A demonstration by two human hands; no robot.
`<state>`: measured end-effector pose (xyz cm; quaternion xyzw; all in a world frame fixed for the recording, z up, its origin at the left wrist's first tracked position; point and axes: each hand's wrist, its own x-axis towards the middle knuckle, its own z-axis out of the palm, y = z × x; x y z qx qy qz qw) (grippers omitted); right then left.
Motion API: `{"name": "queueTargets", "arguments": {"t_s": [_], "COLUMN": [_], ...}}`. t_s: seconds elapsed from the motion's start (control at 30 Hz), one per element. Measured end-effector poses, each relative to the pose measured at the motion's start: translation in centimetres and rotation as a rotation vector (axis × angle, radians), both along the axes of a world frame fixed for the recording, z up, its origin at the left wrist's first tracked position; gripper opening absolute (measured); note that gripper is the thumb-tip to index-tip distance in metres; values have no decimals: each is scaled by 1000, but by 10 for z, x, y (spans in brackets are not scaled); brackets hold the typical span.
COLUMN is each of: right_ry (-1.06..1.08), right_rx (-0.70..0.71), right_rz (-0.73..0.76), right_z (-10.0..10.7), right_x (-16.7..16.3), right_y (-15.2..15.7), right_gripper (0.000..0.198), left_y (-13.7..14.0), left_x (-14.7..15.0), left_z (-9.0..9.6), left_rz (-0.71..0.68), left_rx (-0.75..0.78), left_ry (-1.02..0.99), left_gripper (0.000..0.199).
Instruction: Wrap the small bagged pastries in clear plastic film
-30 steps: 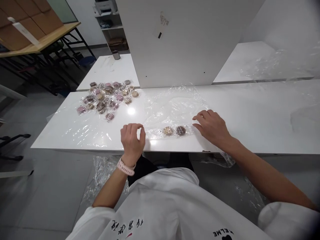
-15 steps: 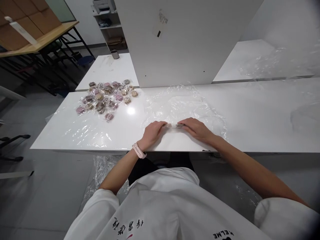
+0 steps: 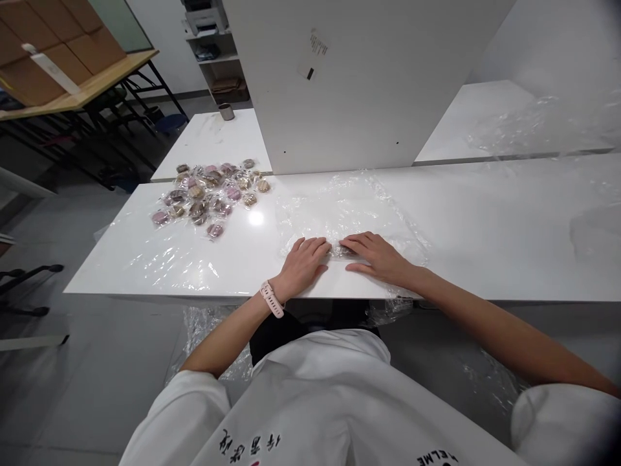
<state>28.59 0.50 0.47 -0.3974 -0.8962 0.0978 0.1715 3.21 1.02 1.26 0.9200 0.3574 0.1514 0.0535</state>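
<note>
A sheet of clear plastic film (image 3: 359, 207) lies wrinkled on the white table before me. At its near side, a small brownish wrapped piece (image 3: 344, 250) rests under the film, partly covered by fingers. My left hand (image 3: 303, 265) is open, its fingers stretched over the film just left of the piece. From the right, my right hand (image 3: 381, 259) reaches in with fingers laid on the piece and the thumb held apart. Exactly what the piece is cannot be made out.
Several small wrapped rounds (image 3: 208, 191), pink, brown and tan, are scattered at the left of the table (image 3: 111, 259). A white upright panel (image 3: 359, 84) stands behind. More film hangs below the table's front edge (image 3: 398, 310). A cup (image 3: 226, 112) stands at the back left.
Both hands have gone from pinching with the fingertips to lying with fingers stretched out. The film now covers the small piece, and some of it hangs over the front edge.
</note>
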Motion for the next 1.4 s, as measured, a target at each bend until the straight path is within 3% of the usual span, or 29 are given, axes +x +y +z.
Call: {"name": "queueTargets", "arguments": {"t_s": [0.13,0.3,0.4,0.5,0.6,0.67,0.77,0.87,0.97,1.03,1.13,1.2,1.23,1.27,1.3,1.33,1.4], "right_ry": [63,-70,-148,-112,67,139,88,117,403,755,1250,1371,1351,1287,1191,1074,758], "right_rx": [-89,-452,-459,-350,-90,15,-59,-285,-520,-484,-262,26,221,409,517,509,177], "right_rz": [-69,-255,-430,-468,-374,-217,3,-15,-262,-600,-1265,-1669,-1772,-1769,-1634,-1475,-942], "right_z": [1,27,29,23,20,20,20,21,25,27,25,23,22,20,18,17,13], "right_x": [3,3,1,0,5,14,30,53,97,137,185,188,177,158,133,103,43], "right_y": [7,24,30,26,5,-17,-54,-79,-76,-64,-50,-59,-69,-81,-94,-106,-119], "right_gripper": [42,44,46,46,44,49,58,35,31,33,36,33,29,23,15,11,13], "left_y": [15,31,28,15,1,-5,-7,-4,-3,-3,-3,-4,-5,-6,-7,-9,-13], "left_x": [-7,-8,2,15,24,25,24,22,21,20,20,21,22,23,25,27,30], "left_z": [-2,14,16,5,-13,-22,-28,-25,-21,-19,-19,-19,-19,-19,-18,-17,-14], "left_rz": [150,334,445,297,29,-31,-14,-19,-28,-26,-20,-14,-9,-3,5,14,34], "left_rx": [-128,-355,-196,13,-28,-68,-86,-101,-104,-103,-107,-110,-110,-110,-110,-110,-104], "left_ry": [-34,-7,21,-6,27,53,56,63,64,60,59,54,49,42,36,30,20], "left_gripper": [25,30,28,41,55,65,68,66,63,63,62,62,62,62,61,60,58]}}
